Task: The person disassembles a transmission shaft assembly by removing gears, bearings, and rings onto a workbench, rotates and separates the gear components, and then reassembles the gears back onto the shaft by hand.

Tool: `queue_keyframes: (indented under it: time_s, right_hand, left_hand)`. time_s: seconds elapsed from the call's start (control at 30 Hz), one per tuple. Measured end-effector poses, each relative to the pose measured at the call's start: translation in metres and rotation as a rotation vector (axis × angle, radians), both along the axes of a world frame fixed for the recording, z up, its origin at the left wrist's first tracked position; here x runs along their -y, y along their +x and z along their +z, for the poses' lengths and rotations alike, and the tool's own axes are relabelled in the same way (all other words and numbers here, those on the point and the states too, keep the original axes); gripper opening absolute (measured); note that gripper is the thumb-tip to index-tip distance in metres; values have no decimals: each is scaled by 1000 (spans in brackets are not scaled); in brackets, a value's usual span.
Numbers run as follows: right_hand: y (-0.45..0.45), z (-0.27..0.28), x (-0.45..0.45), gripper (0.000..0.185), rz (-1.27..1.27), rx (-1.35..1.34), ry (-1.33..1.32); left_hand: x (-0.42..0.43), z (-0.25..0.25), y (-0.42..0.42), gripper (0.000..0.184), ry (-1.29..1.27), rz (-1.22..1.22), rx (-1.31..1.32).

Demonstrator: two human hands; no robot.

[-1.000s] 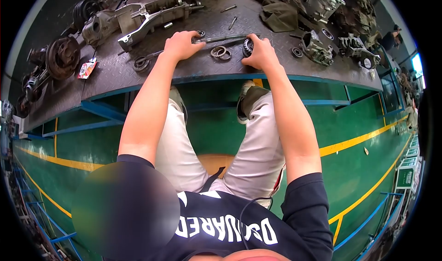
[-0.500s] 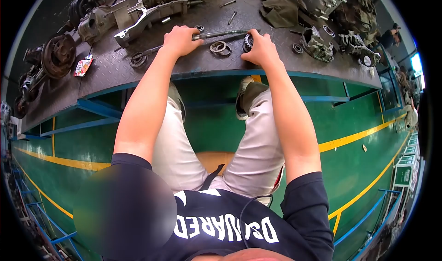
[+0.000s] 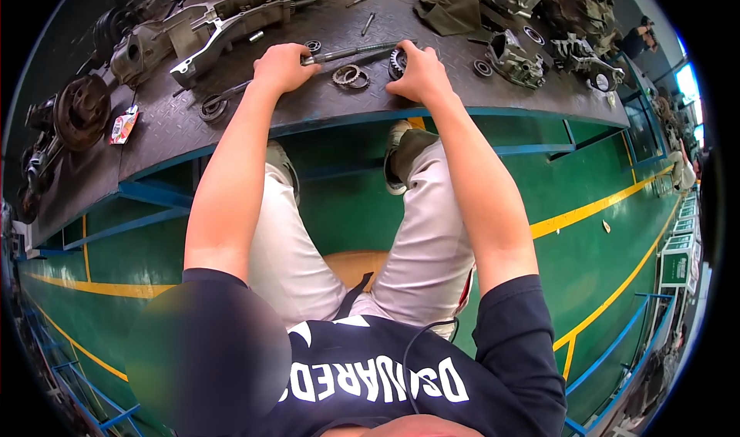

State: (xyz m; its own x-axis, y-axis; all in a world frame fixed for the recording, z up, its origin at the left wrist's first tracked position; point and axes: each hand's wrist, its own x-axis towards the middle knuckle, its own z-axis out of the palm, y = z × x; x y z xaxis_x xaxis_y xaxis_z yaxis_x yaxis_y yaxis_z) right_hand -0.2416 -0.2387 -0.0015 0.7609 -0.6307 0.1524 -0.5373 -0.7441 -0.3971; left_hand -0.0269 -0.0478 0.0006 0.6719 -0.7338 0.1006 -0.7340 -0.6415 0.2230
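A long metal shaft [image 3: 351,52] lies across the metal bench top. My left hand [image 3: 284,68] is closed around its left end, thumb pressed on the metal. At the right, my right hand [image 3: 421,72] grips a toothed gear [image 3: 398,63] near the shaft's other end, with fingers partly hiding it. Two overlapping rings [image 3: 350,77] rest on the bench between my hands. A small bearing [image 3: 312,46] lies just behind the shaft. Left of my left hand, a thin rod [image 3: 231,90] reaches toward a round ring part [image 3: 213,108].
Gearbox housings [image 3: 208,32] stand at the back left and an opened casing [image 3: 515,58] at the right. A dark cloth [image 3: 449,9], two bolts, a brake drum [image 3: 82,107] and a red-white packet [image 3: 124,125] lie around. A person [image 3: 638,38] is far right.
The camera view has shifted, so the bench and its parts appear further left and slightly higher. Both hands keep their holds on the shaft and the gear.
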Motion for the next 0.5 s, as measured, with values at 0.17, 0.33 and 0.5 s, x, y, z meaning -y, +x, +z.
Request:
queue_keyframes:
  time_s: [0.17,0.33,0.5]
  right_hand:
    - [0,-3,2,92,2,6,-9]
    - [1,-5,2,94,-2,5,-11]
    - [1,-6,3,93,4,4,-4]
  left_hand:
    - [1,-2,2,51,-1,-11,-2]
    - [-3,4,-3,52,0,-28,7]
    - [-4,4,-4,52,-1,-30,-1]
